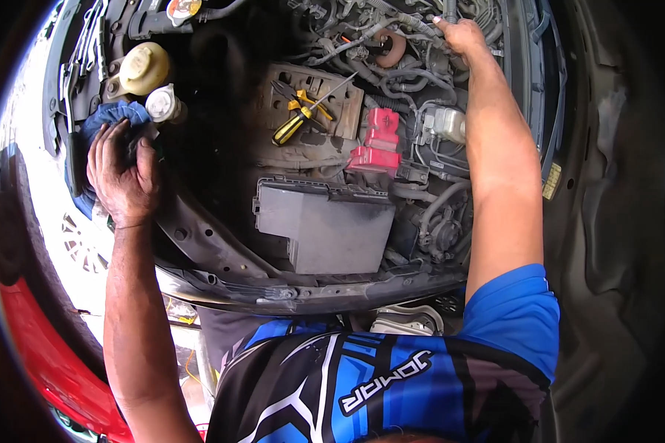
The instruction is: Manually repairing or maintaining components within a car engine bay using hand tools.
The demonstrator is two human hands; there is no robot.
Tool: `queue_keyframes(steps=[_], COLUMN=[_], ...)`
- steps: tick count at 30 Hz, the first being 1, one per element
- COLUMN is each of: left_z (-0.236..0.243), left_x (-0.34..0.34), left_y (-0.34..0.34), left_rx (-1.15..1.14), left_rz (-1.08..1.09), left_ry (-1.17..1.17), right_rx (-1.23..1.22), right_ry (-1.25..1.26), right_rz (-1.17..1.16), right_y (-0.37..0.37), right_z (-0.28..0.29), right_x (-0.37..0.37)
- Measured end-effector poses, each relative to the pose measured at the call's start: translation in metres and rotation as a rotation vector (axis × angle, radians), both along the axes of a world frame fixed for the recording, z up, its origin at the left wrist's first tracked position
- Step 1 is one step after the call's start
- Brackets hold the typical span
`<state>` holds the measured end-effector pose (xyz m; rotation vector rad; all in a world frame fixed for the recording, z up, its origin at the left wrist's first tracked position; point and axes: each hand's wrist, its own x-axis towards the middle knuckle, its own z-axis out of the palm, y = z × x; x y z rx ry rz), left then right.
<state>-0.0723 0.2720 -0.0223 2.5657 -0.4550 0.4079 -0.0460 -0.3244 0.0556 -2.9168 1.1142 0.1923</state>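
Observation:
My left hand lies over a bunched blue cloth at the front edge of the engine bay, its dirty fingers bent and its thumb apart. Just beyond it is a white-capped reservoir. My right arm reaches across to the far right of the bay. There my right hand is closed among hoses and wiring, next to a grey ribbed hose. One digit points left; the other fingers are hidden, and what they hold cannot be made out.
A yellow-and-black screwdriver and yellow-handled pliers lie on a dusty metal tray. Nearer are red plastic covers and a black box lid. Several wrenches lie at far left. A yellowish reservoir stands near them.

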Motion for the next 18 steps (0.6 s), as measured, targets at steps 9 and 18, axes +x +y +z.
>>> queue_keyframes(steps=[9, 18], left_z=[-0.005, -0.01], left_x=[0.003, -0.002], left_y=[-0.001, 0.004], left_rx=[-0.059, -0.021], left_rz=[0.002, 0.053], left_ry=[-0.016, -0.041], right_rx=[0.041, 0.131], right_ry=[0.142, 0.098], right_rz=[-0.076, -0.103], right_y=[-0.006, -0.003], right_z=[0.016, 0.012], right_x=[0.005, 0.0])
